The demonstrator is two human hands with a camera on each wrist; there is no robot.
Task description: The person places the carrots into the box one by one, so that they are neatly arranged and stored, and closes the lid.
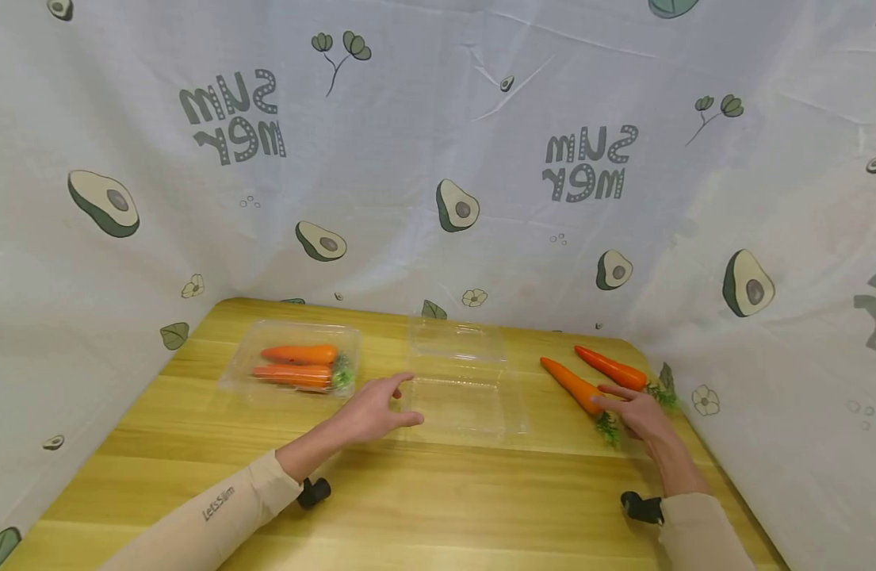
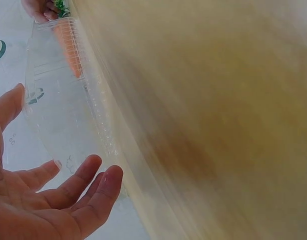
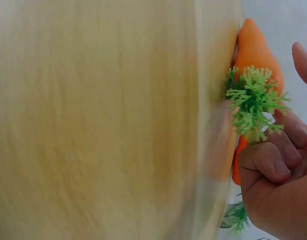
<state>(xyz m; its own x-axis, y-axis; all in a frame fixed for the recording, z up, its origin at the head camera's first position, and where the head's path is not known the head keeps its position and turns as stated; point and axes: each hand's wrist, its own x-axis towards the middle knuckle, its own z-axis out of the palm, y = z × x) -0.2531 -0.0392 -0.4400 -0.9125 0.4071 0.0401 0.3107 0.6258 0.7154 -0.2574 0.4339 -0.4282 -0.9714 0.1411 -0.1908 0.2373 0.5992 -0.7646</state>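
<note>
My left hand, its thumb and fingers spread apart, is at the left side of a clear plastic clamshell box with its lid raised at the back. In the left wrist view the fingertips overlap the box's edge. Over on the right, my right hand hovers at the leafy end of an orange toy carrot. The right wrist view shows the thumb standing away from this carrot and the other fingers bent beside its green leaves. Just behind lies a redder carrot.
A second clear box at the back left holds two carrots with green tops. The wooden table meets a white curtain printed with avocados at the back and sides.
</note>
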